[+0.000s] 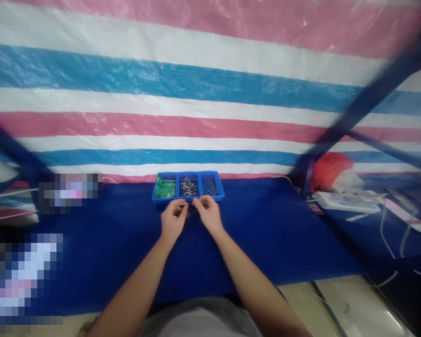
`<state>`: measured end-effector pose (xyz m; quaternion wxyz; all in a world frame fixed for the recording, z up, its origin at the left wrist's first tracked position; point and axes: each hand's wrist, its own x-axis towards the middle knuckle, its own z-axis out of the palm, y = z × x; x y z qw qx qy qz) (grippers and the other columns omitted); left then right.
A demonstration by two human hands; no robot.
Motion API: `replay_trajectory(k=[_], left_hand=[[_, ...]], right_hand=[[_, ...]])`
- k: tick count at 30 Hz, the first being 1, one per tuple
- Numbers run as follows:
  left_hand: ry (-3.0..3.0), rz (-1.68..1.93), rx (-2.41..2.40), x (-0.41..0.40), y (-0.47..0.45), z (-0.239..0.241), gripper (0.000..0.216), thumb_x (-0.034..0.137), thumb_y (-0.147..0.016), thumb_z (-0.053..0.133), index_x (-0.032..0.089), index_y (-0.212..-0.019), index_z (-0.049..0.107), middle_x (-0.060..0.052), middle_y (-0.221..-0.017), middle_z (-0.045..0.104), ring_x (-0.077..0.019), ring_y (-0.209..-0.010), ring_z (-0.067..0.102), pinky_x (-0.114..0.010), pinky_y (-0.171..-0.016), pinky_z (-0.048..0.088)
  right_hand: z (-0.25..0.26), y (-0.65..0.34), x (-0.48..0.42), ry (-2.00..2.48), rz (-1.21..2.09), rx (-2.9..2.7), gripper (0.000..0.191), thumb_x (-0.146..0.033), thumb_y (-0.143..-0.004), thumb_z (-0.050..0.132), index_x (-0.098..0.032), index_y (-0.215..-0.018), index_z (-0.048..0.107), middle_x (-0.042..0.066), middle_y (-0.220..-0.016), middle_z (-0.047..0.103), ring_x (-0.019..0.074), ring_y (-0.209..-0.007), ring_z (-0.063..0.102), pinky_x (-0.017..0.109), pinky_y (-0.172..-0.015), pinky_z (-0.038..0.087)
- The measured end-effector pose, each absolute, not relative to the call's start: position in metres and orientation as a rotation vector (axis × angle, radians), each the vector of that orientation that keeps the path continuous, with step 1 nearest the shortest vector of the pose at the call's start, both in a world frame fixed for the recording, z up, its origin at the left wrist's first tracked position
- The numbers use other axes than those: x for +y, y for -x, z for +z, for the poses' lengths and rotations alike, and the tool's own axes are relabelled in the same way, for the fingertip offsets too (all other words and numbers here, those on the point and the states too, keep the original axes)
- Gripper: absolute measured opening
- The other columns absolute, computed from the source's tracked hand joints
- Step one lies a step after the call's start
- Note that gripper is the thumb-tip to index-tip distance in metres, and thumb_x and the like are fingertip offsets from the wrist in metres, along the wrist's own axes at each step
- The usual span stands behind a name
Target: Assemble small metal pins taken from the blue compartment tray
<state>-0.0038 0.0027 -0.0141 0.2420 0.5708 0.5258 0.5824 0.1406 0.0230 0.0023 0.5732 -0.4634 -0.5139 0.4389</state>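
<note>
My left hand (pixel 173 219) and my right hand (pixel 208 214) are close together over the blue table, just in front of three small blue bins. Thumb and fingers of each hand are pinched, with the fingertips almost meeting. Whatever they hold is too small to make out. Below and between the fingertips lie a few thin metal pieces (pixel 189 214) on the table. Green pieces (pixel 164 188) fill the left bin (pixel 164 201). Small metal pins or screws (pixel 188 186) are heaped in the middle bin, and thinner metal pieces (pixel 209 186) lie in the right bin (pixel 221 191).
A striped plastic sheet (pixel 182 126) hangs behind the blue table (pixel 266 234). Dark blue frame posts (pixel 323 140) rise at both sides. At right are a red bag (pixel 328 171), a white box (pixel 347 202) and loose cables (pixel 384 229). Blurred-out areas cover the left.
</note>
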Motion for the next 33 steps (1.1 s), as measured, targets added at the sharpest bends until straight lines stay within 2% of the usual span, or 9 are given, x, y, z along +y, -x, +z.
replay_trajectory(k=[2,4,10,16,18,20,23,26,33], left_hand=[[-1.542,1.593,1.443,0.0035,0.0042,-0.0152,0.023,0.033,-0.086,0.068,0.022,-0.106,0.066,-0.004,-0.095,0.075,-0.0113,-0.060,0.064,-0.026,-0.060,0.055],[-1.540,1.591,1.445,0.0041,0.0044,-0.0158,0.023,0.034,-0.086,0.068,0.022,-0.105,0.066,-0.005,-0.094,0.075,-0.0111,-0.059,0.064,-0.026,-0.060,0.055],[-1.533,1.598,1.454,0.0041,0.0038,-0.0142,0.023,0.035,-0.085,0.069,0.021,-0.103,0.067,-0.005,-0.093,0.075,-0.0106,-0.059,0.063,-0.025,-0.059,0.055],[-1.522,1.584,1.485,0.0049,0.0039,-0.0146,0.022,0.035,-0.085,0.069,0.021,-0.101,0.067,-0.005,-0.094,0.075,-0.0103,-0.058,0.062,-0.025,-0.058,0.055],[-1.525,1.586,1.479,0.0051,0.0042,-0.0156,0.022,0.035,-0.085,0.069,0.021,-0.101,0.067,-0.005,-0.093,0.075,-0.0103,-0.057,0.062,-0.025,-0.057,0.055],[-1.536,1.583,1.486,0.0054,0.0047,-0.0167,0.021,0.036,-0.085,0.069,0.021,-0.100,0.067,-0.004,-0.091,0.075,-0.0103,-0.057,0.062,-0.024,-0.057,0.054],[-1.554,1.569,1.512,0.0059,0.0055,-0.0184,0.020,0.036,-0.085,0.069,0.021,-0.099,0.068,-0.002,-0.084,0.074,-0.0102,-0.056,0.061,-0.024,-0.056,0.053],[-1.556,1.563,1.523,0.0065,0.0060,-0.0193,0.021,0.036,-0.085,0.069,0.021,-0.099,0.068,-0.001,-0.080,0.073,-0.0101,-0.054,0.061,-0.023,-0.056,0.052],[-1.540,1.556,1.523,0.0049,0.0052,-0.0169,0.021,0.037,-0.085,0.069,0.021,-0.099,0.069,-0.003,-0.088,0.074,-0.0106,-0.058,0.062,-0.024,-0.059,0.054]], right_hand=[[0.0034,-0.1436,0.0240,1.152,0.954,-1.175,0.038,-0.046,-0.085,0.065,-0.021,-0.062,0.048,-0.004,-0.059,0.052,0.0130,-0.057,0.049,0.027,-0.059,0.041],[0.0046,-0.1465,0.0243,1.176,0.924,-1.180,0.039,-0.042,-0.084,0.064,-0.022,-0.059,0.043,-0.006,-0.054,0.044,0.0117,-0.054,0.042,0.026,-0.057,0.037],[0.0077,-0.1473,0.0205,1.126,0.931,-1.213,0.028,-0.036,-0.078,0.066,-0.022,-0.063,0.046,-0.005,-0.059,0.044,0.0122,-0.056,0.041,0.026,-0.057,0.036],[0.0068,-0.1464,0.0217,1.097,0.902,-1.259,0.031,-0.036,-0.081,0.062,-0.023,-0.063,0.040,-0.005,-0.061,0.041,0.0129,-0.057,0.039,0.026,-0.059,0.038],[0.0063,-0.1459,0.0233,1.088,0.881,-1.260,0.027,-0.039,-0.083,0.061,-0.023,-0.067,0.046,-0.004,-0.063,0.043,0.0134,-0.058,0.042,0.026,-0.060,0.040],[0.0062,-0.1452,0.0245,1.074,0.894,-1.252,0.018,-0.040,-0.084,0.062,-0.023,-0.081,0.058,-0.003,-0.067,0.050,0.0149,-0.062,0.048,0.027,-0.061,0.043],[0.0068,-0.1444,0.0246,1.056,0.962,-1.260,0.024,-0.041,-0.084,0.063,-0.023,-0.099,0.066,0.002,-0.080,0.064,0.0187,-0.074,0.059,0.029,-0.066,0.048],[0.0079,-0.1439,0.0231,1.055,1.030,-1.302,0.023,-0.041,-0.085,0.062,-0.022,-0.094,0.071,0.005,-0.089,0.071,0.0209,-0.079,0.064,0.032,-0.070,0.051],[0.0096,-0.1429,0.0200,1.106,0.961,-1.361,0.023,-0.041,-0.084,0.067,-0.021,-0.090,0.075,0.007,-0.092,0.076,0.0222,-0.081,0.068,0.034,-0.075,0.054]])
